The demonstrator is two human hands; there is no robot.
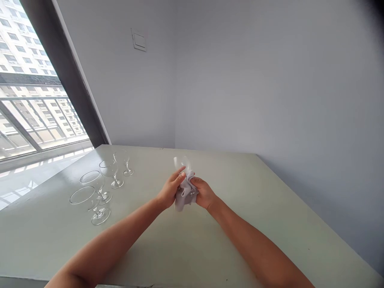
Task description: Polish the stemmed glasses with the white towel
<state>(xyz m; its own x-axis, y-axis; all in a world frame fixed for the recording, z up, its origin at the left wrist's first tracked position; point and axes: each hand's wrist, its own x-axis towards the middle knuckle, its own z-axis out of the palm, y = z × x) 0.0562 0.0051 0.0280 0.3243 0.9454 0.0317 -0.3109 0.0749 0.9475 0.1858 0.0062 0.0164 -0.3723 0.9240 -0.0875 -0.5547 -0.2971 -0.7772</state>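
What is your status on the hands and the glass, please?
Left hand grip on clear glass; right hand grip on crumpled grey cloth bunched round its lower part. Four clear stemmed glasses stand on pale table, off to left, apart from hands.

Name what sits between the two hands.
A cloth, bunched at a glass, between left hand and right hand; head view.

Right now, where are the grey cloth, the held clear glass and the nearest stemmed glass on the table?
Grey crumpled cloth [183,199], head view, lower fold.
Held clear glass [181,163], head view, bowl.
Nearest clear stemmed glass [100,216], head view, round foot.
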